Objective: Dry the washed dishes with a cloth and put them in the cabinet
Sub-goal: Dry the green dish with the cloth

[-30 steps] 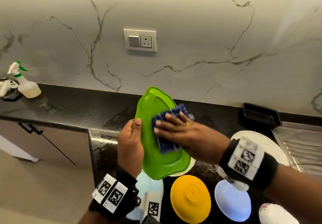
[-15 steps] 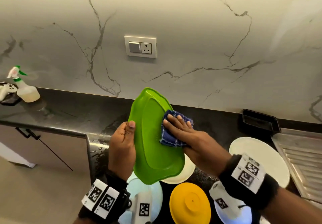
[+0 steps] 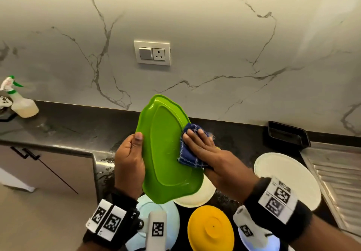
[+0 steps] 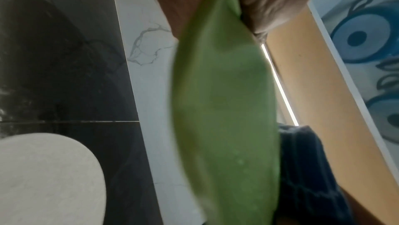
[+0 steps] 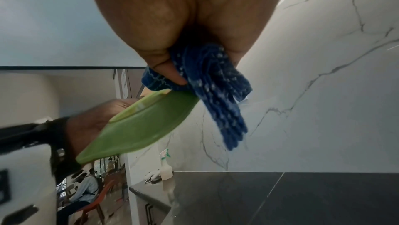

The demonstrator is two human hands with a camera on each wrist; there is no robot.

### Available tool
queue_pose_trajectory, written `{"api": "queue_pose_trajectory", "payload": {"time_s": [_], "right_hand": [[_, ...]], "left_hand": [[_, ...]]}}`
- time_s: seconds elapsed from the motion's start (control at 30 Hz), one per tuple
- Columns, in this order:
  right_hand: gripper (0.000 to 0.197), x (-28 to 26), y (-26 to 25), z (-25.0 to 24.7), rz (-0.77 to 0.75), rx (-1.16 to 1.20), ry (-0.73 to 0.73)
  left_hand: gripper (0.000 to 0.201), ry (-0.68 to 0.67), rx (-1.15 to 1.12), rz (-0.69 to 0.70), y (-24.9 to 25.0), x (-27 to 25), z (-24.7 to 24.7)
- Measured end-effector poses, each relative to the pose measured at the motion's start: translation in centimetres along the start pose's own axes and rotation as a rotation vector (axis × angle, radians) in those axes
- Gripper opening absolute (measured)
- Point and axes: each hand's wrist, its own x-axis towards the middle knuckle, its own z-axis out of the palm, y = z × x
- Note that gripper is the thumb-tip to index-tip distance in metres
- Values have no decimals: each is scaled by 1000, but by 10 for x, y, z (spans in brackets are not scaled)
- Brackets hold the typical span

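Green plate (image 3: 166, 153) under blue cloth (image 3: 190, 151)

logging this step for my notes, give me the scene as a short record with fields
left hand: left hand grips the green plate by its edge, tilted up on its side
right hand: right hand presses the blue cloth on the plate's right rim, thumb pinching the cloth
counter: black counter with white plates, yellow dish, spray bottle
stage: plate being dried, not yet in the cabinet
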Motion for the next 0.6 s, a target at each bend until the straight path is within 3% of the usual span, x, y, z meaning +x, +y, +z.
{"api": "queue_pose_trajectory", "payload": {"time_s": [0.13,0.2,0.33,0.47,0.6], "right_hand": [[84,27,3,-21,22,-31,30],[84,48,-1,-35,62,-24,25],[82,55,-6,-37,25,-28,17],[82,14,-6,-7,-20,5,29],[78,-13,-8,10,-11,56,40]], "left_hand": [[74,-155,77,40,-3,-12,6],[73,-196,80,42,0,-17,11],[55,-95,-22,0,7,-9,15],[50,78,-131,-73,10,3,9],[40,62,-176,-122,6,-1,5]]}}
